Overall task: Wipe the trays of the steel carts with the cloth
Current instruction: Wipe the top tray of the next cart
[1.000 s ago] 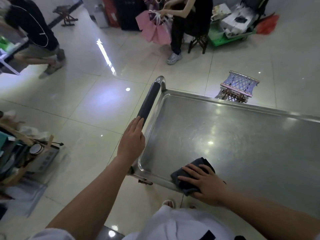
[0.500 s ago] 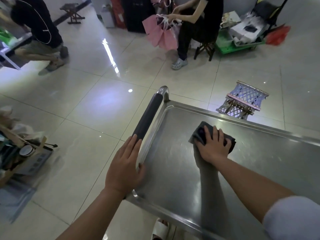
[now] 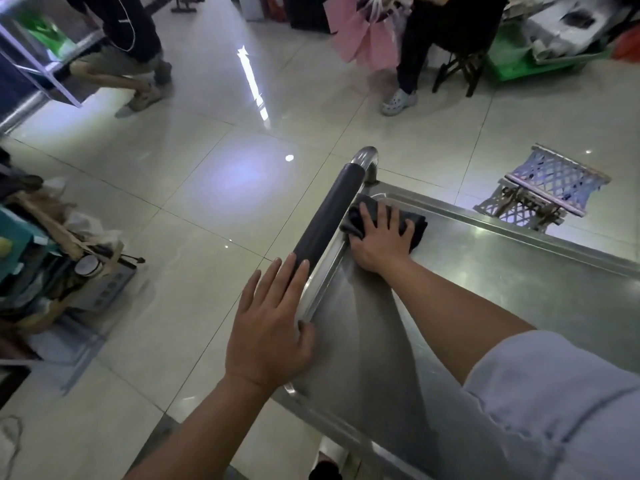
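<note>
Soft dark cloth, now farther into smooth steel tray corner under right hand.

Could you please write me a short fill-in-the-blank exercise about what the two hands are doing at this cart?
1. The right hand presses a dark ____ flat onto the steel tray.
2. The left hand rests on the cart's ____.
3. The wiping is at the tray's far ____ corner.

Missing words: cloth; handle; left.

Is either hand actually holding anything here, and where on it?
No gripping hold. The right hand presses flat on the dark cloth in the tray's far corner. The left hand rests open on the handle's near end.
</note>
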